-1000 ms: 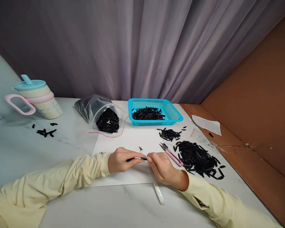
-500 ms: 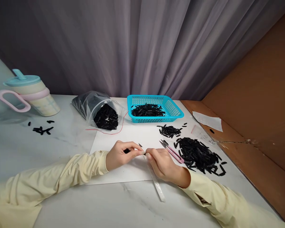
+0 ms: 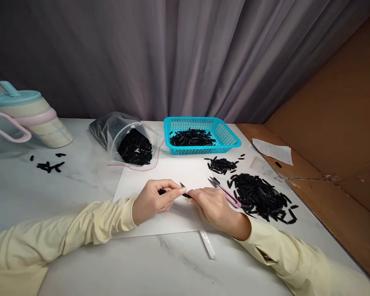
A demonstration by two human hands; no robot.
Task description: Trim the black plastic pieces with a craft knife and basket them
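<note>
My left hand [image 3: 157, 199] is closed above the white paper sheet [image 3: 138, 172], thumb and finger pinching one end of a small black strip [image 3: 186, 195]. More black material [image 3: 162, 191] shows inside its curled fingers. My right hand [image 3: 211, 205] meets it from the right, its fingertips closed on the strip's other end. Beneath the hands lies a slim white tool [image 3: 205, 240] with a dark pointed tip; its middle is hidden. Pink-handled thread snips [image 3: 230, 197] rest just beyond my right hand, beside a large heap of black strips [image 3: 259, 197].
A blue basket [image 3: 203, 149] holding black strips stands at the back. To its left, a clear zip bag [image 3: 111, 131] spills open with more. Another small pile [image 3: 222, 165] lies before the basket. A lidded cup [image 3: 54, 129] and scattered strips [image 3: 51, 166] are at left.
The black strip between my fingertips shows more fully now, as my hands have drawn slightly apart. The camera view has shifted a little; the surroundings otherwise look the same.
</note>
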